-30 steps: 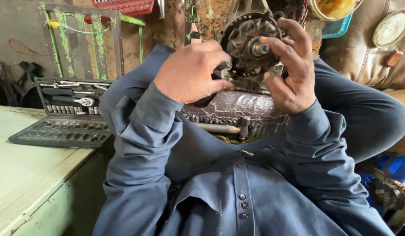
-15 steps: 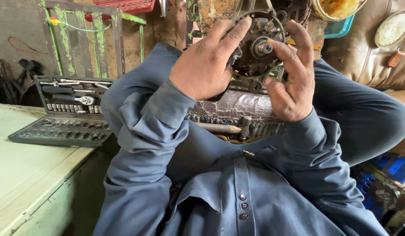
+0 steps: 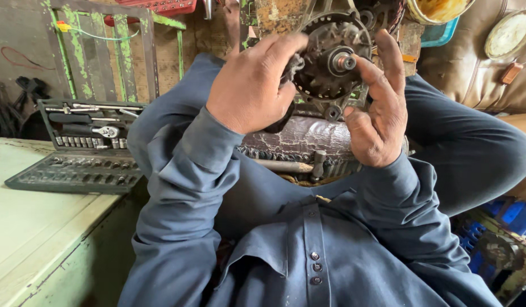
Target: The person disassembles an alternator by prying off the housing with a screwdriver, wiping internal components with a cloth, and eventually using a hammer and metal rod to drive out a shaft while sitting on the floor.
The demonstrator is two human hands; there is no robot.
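A dirty round metal motor part [image 3: 331,59] with a short central shaft and toothed rim is held up in front of me. My left hand [image 3: 251,85] grips its left edge, fingers curled over the rim. My right hand [image 3: 379,108] holds its right side, thumb near the shaft and fingers behind. Both arms wear dark blue sleeves. Below the part, a hammer [image 3: 291,165] lies on a cracked brown seat cushion [image 3: 300,136] between my knees.
An open socket and ratchet set case [image 3: 81,148] rests on the pale green table [image 3: 30,239] at left. A green painted metal frame [image 3: 98,51] stands behind it. A brown padded seat [image 3: 479,62] and blue crates [image 3: 507,219] are at right.
Both hands have kept hold of the round part. My left hand shifted its grip, fingers now over the left rim, leaving the shaft face more exposed.
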